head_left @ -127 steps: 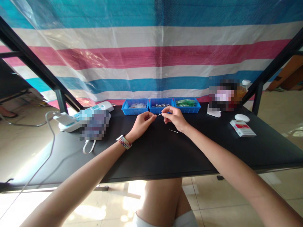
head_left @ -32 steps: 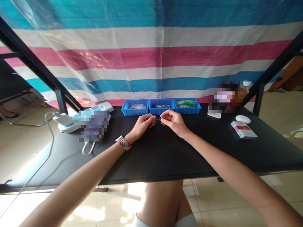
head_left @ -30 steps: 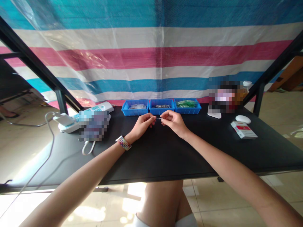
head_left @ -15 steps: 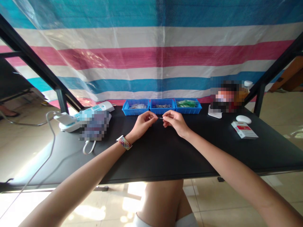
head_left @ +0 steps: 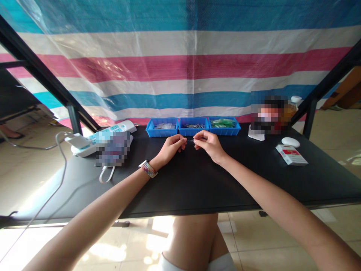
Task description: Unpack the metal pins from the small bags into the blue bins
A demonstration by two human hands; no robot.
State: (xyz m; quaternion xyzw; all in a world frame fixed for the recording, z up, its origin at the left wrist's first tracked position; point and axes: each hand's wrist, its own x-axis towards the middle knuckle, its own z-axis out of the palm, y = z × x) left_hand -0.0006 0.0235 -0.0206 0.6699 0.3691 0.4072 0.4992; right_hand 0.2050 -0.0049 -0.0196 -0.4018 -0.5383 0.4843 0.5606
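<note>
A thin, silvery rod-like piece (head_left: 190, 141) spans the small gap between my two hands, just above the black tabletop. My left hand (head_left: 171, 147), a patterned band on its wrist, pinches one end between thumb and fingers. At the other end, my right hand (head_left: 208, 145) also has thumb and fingertips closed on it. Behind the hands stand three blue bins side by side. The left bin (head_left: 161, 133) holds pale, clear-looking pieces, the middle bin (head_left: 193, 132) thin metal pieces, and the right bin (head_left: 225, 132) green pieces. The rod's exact kind is too small to make out.
To the left lie a white power strip (head_left: 128, 126) with a plugged-in adapter (head_left: 77, 140) and a blurred-out device (head_left: 114, 148) with a cable. On the right are a red-and-white box (head_left: 291, 155), a white rounded object (head_left: 290, 142) and a bottle (head_left: 295, 103). Striped sheeting (head_left: 175, 67) hangs behind.
My left fingertips have shifted slightly left, away from the right ones, so more of the thin piece shows between them. My right hand has hardly moved.
</note>
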